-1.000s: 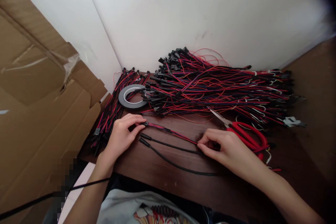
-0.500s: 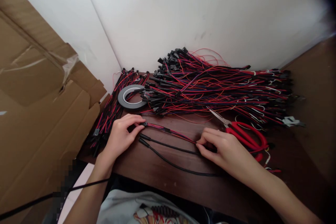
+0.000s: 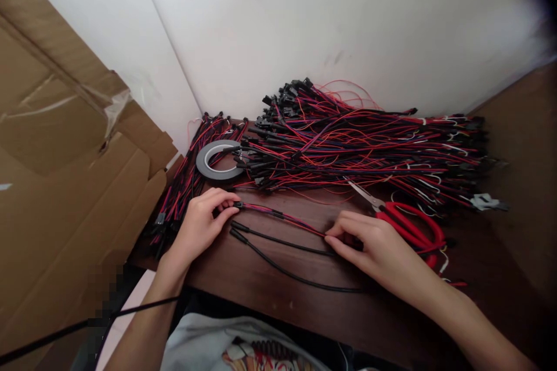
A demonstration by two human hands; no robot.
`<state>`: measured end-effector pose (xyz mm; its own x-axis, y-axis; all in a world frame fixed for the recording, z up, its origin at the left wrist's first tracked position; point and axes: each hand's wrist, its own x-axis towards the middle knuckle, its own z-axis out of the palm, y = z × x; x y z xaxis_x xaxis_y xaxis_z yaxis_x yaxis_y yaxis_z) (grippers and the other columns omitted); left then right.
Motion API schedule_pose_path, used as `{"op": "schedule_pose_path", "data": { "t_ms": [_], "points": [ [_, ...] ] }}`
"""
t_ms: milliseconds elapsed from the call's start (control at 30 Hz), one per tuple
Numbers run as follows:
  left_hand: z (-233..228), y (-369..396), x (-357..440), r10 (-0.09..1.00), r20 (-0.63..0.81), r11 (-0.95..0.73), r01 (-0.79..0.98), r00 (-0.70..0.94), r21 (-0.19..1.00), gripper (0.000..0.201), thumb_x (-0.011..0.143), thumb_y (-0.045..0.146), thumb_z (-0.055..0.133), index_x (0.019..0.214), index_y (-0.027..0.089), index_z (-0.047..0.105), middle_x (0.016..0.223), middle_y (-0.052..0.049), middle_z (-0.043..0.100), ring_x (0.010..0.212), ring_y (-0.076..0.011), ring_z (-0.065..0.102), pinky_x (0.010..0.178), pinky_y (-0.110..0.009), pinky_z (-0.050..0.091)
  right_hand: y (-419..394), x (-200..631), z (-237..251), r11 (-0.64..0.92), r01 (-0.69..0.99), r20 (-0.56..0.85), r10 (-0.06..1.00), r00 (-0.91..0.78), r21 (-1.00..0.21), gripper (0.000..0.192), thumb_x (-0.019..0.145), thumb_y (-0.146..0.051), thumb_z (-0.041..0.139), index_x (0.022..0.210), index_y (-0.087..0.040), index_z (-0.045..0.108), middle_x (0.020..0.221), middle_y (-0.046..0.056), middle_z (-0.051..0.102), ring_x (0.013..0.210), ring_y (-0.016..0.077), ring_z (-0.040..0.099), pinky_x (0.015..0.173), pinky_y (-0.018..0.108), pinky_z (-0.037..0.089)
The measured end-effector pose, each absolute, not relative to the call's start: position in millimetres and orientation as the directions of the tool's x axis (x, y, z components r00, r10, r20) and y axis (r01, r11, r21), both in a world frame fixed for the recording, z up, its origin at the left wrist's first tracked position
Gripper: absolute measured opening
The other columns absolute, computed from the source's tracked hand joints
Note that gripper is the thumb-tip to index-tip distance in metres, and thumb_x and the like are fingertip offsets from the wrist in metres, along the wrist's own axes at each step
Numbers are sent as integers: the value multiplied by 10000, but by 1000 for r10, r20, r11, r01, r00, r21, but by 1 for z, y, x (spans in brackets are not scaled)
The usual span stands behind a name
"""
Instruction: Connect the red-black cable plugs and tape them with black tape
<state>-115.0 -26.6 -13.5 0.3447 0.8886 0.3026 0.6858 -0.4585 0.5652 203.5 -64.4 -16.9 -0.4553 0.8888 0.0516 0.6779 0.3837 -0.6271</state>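
Observation:
A wire harness (image 3: 278, 214) of red, blue and black wires stretches between my two hands, just above or on the brown table (image 3: 304, 307). My left hand (image 3: 209, 217) pinches the black connector at its left end between thumb and fingers. The wires farther right are pinched by my right hand (image 3: 363, 237). Two black cables (image 3: 287, 246) with thicker tips lie below the harness and run under my right hand. Red-handled scissors (image 3: 409, 226) lie just beyond that hand, their blades pointing up and left.
A large heap of wire harnesses (image 3: 348, 145) lies along the white wall (image 3: 326, 23). A roll of grey tape (image 3: 206, 171) sits at the heap's left end, beside a smaller wire pile (image 3: 187, 185). Cardboard (image 3: 78, 156) stands on the left.

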Motion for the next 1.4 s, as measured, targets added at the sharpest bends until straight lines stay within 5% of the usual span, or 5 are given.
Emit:
{"op": "schedule_pose_path", "data": {
  "t_ms": [1033,1267,1400],
  "points": [
    [-10,-28,-105,882,332,-465,731,334,499,124,865,200,580,896,155,691,755,-39,637,716,-159,546,649,-269,453,-65,203,-16,455,696,134,875,-466,-555,158,895,-154,541,752,-195,595,731,18,606,646,151,581,570,256,431],
    [-13,-27,-106,892,324,-444,739,314,507,133,854,187,570,884,159,696,742,-39,633,698,-159,538,641,-280,449,-65,208,-14,495,644,142,843,-519,-584,131,905,-166,537,843,-196,648,835,47,652,735,169,638,660,275,501],
    [-5,-32,-104,899,287,-433,767,331,473,190,837,151,556,995,162,662,869,-52,592,815,-184,550,725,-309,472,-65,208,-14,478,649,127,851,-510,-591,129,896,-141,556,825,-193,651,833,40,649,739,168,641,665,276,500]
  ]
}}
